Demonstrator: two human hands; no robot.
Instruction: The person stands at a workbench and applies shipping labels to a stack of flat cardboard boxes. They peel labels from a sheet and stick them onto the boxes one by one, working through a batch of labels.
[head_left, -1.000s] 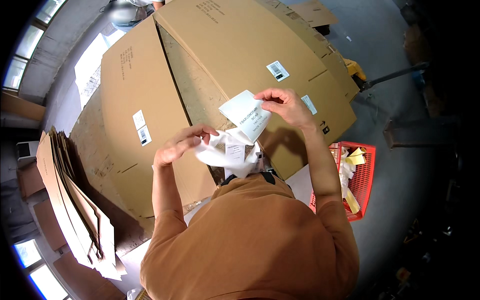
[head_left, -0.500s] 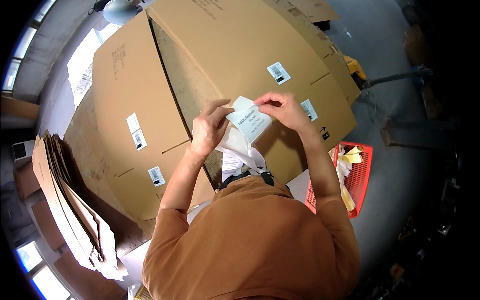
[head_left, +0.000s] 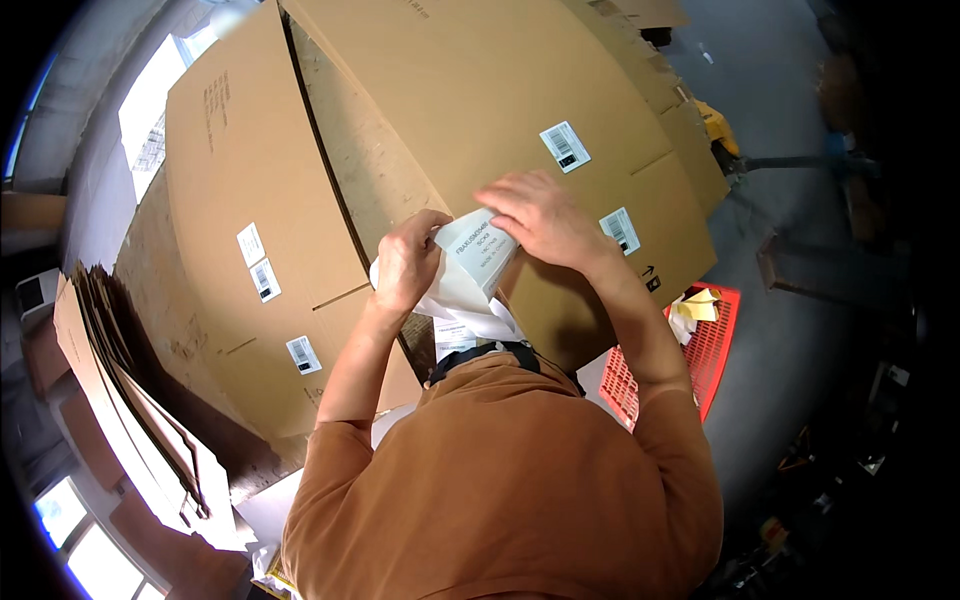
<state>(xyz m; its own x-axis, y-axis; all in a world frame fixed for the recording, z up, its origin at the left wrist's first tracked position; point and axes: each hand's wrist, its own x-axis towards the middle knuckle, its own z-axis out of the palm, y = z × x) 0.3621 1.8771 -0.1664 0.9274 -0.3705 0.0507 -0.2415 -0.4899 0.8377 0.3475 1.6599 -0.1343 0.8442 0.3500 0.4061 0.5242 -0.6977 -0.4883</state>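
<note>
In front of my waist hangs a strip of white printed labels (head_left: 478,252), its lower part trailing down to my belt. My left hand (head_left: 408,265) is closed, thumb and fingers pinching the strip's left side. At the strip's upper right, my right hand (head_left: 545,222) has its thumb and bent fingers on the label's corner; the fingertips are partly smeared by motion. Beneath both hands lies a large flat cardboard sheet (head_left: 500,90). It bears a barcode sticker (head_left: 565,147) and a second sticker (head_left: 620,231) near my right wrist.
Another flat cardboard sheet (head_left: 225,130) with several stickers lies at the left, past a dark gap. A stack of folded cartons (head_left: 130,400) stands at the far left. On my right, a red plastic basket (head_left: 712,365) holds crumpled paper. A yellow-and-black pallet jack (head_left: 720,130) stands beyond.
My right hand has moved left, now covering more of the label's upper right. The label has tilted and curved, and my left hand has lowered slightly. The view has shifted a little.
</note>
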